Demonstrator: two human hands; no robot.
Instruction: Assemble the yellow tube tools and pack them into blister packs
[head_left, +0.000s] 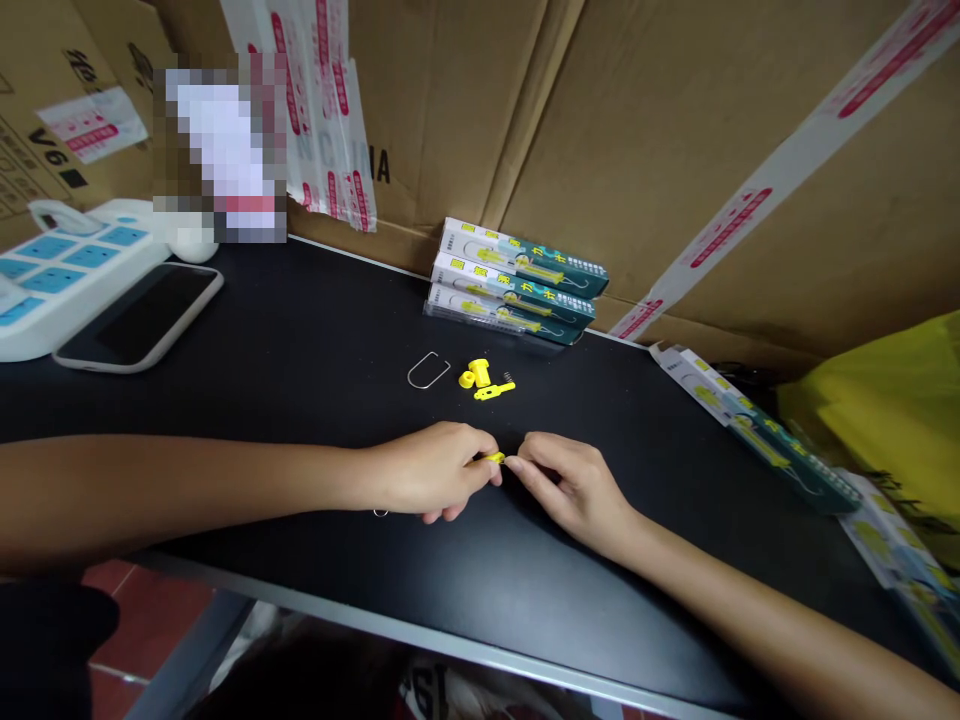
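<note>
My left hand (439, 468) pinches a small yellow part (495, 457) between thumb and forefinger. Its tip points towards my right hand (570, 483), whose thumb and forefinger are pressed together at the part's right end; what they hold there is too small to make out. Beyond the hands lie a yellow cap-like piece (480, 372), a smaller round yellow piece (466, 380), a flat yellow piece with holes (495, 391) and a little spring (508, 378). A bent wire loop (429, 371) rests left of them. A metal ring (381, 513) shows beside my left wrist.
Stacked printed boxes (517, 285) stand at the back of the black table (300, 330). More boxes (757, 430) lie along the right side, near a yellow bag (892, 410). A phone (142, 318) and a power strip (75, 270) are at the left. Cardboard rises behind.
</note>
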